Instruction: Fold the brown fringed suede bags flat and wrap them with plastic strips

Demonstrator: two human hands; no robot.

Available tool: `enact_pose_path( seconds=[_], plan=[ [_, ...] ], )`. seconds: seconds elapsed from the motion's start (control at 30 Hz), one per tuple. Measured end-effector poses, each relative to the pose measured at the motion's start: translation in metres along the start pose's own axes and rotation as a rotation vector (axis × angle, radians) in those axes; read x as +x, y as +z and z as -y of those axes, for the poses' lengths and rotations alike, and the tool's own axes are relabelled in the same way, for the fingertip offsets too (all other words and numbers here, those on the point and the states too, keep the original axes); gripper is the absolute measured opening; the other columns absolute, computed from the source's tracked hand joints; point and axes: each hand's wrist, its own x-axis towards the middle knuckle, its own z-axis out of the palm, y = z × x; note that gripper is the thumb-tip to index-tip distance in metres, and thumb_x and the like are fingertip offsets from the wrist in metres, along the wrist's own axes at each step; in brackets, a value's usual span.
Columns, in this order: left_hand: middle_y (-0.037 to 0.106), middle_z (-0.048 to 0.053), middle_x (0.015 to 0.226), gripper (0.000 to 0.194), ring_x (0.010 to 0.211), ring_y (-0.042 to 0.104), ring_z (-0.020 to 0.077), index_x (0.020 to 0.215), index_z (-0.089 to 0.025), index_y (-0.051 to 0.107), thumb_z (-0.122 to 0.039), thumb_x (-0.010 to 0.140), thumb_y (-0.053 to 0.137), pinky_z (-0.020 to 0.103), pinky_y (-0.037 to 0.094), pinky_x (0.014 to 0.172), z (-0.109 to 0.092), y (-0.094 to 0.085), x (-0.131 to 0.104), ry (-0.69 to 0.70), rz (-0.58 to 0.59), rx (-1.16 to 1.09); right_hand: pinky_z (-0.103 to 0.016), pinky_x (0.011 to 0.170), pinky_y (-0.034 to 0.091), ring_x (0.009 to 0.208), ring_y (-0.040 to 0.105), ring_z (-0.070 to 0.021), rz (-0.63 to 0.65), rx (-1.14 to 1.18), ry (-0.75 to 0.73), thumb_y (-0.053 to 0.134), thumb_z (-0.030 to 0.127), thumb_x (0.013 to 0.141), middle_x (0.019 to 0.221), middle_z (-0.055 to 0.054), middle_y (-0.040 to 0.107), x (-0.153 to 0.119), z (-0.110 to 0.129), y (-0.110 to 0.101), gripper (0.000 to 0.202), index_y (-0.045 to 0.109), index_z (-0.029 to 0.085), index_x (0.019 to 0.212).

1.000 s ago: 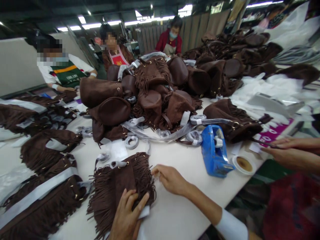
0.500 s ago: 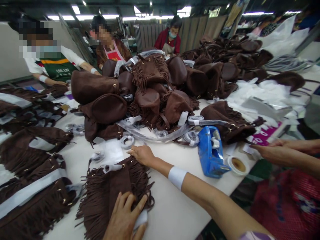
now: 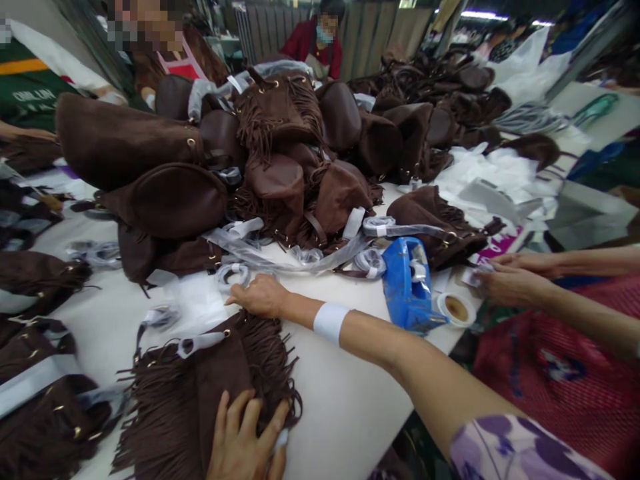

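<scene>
Left hand (image 3: 247,437) lies open upon the fringed bag (image 3: 215,387), at seven o'clock in head view. Right hand (image 3: 260,295), at the bag's one o'clock, bends its fingers near a wrapped coil (image 3: 233,277); its grip is unclear.

My left hand (image 3: 249,437) low in view, palm down, fingers spread toward 12 o'clock. My right hand (image 3: 260,295) at 12 o'clock from it, fingers curled, tips toward 9; right forearm (image 3: 370,340) slants toward 4 o'clock.
</scene>
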Motion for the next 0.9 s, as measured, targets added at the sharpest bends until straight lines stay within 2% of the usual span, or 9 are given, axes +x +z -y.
enact_pose_path(
  seconds=[0.1,0.23,0.4,0.5,0.6,0.67,0.8,0.9],
  plan=[
    [0.049,0.009,0.106,0.056,0.108,0.047,0.0344,0.125,-0.034,0.057,-0.026,0.07,0.063,0.064,0.038,0.097,0.004,-0.004,0.002,0.064,-0.017,0.027,-0.033,0.072,0.047,0.08,0.067,-0.0224,0.072,-0.005,-0.124,0.034,0.046,0.104,0.082,-0.009,0.072,0.009,-0.004,0.001,0.037,0.053,0.015,0.111],
    [0.05,0.009,0.107,0.057,0.11,0.046,0.0348,0.126,-0.035,0.057,-0.027,0.07,0.063,0.062,0.035,0.098,0.009,-0.002,0.0,0.096,0.019,0.059,-0.032,0.069,0.047,0.08,0.068,-0.0228,0.193,-0.037,-0.282,0.039,0.039,0.103,0.08,-0.009,0.072,0.02,-0.006,-0.001,0.029,0.053,0.015,0.111],
    [0.053,0.008,0.105,0.057,0.108,0.048,0.0337,0.125,-0.037,0.058,-0.027,0.069,0.064,0.057,0.036,0.096,0.013,0.005,-0.001,0.137,-0.024,0.16,-0.032,0.065,0.047,0.074,0.068,-0.0223,0.208,-0.096,-0.326,0.041,0.034,0.101,0.077,-0.007,0.072,0.019,0.0,-0.01,0.024,0.056,0.017,0.11],
    [0.055,0.007,0.102,0.061,0.105,0.049,0.0318,0.13,-0.036,0.054,-0.027,0.07,0.064,0.053,0.036,0.096,0.01,0.003,0.002,0.151,-0.072,0.21,-0.03,0.062,0.047,0.07,0.067,-0.0209,0.174,-0.147,-0.283,0.043,0.034,0.1,0.075,-0.007,0.071,0.011,0.006,-0.016,0.024,0.058,0.016,0.106],
    [0.057,0.009,0.109,0.07,0.107,0.049,0.0297,0.143,-0.023,0.041,-0.029,0.077,0.061,0.05,0.035,0.101,0.003,-0.003,0.004,0.076,-0.098,0.208,-0.029,0.064,0.047,0.071,0.066,-0.0202,0.118,-0.175,-0.229,0.046,0.036,0.099,0.076,-0.007,0.071,0.004,0.012,-0.022,0.025,0.06,0.015,0.102],
    [0.058,0.01,0.113,0.071,0.108,0.049,0.029,0.145,-0.014,0.036,-0.03,0.079,0.059,0.049,0.033,0.103,-0.002,-0.006,0.004,0.035,-0.117,0.178,-0.029,0.069,0.048,0.076,0.066,-0.0191,0.077,-0.177,-0.195,0.048,0.036,0.099,0.079,-0.007,0.071,0.001,0.015,-0.027,0.025,0.061,0.015,0.101],
    [0.06,0.007,0.111,0.064,0.107,0.05,0.0282,0.14,-0.018,0.044,-0.027,0.079,0.059,0.049,0.031,0.103,-0.005,-0.011,0.004,0.002,-0.09,0.111,-0.027,0.076,0.047,0.079,0.062,-0.0166,-0.005,-0.17,-0.068,0.055,0.037,0.096,0.079,-0.003,0.069,-0.005,0.022,-0.046,0.022,0.061,0.017,0.096],
    [0.06,0.008,0.114,0.061,0.11,0.049,0.0287,0.139,-0.019,0.046,-0.028,0.08,0.059,0.05,0.03,0.105,-0.007,-0.012,0.003,-0.045,-0.087,0.073,-0.031,0.081,0.047,0.089,0.06,-0.02,-0.106,-0.187,0.133,0.049,0.023,0.098,0.091,-0.007,0.068,-0.02,0.035,-0.055,0.014,0.06,0.016,0.101]
  ],
)
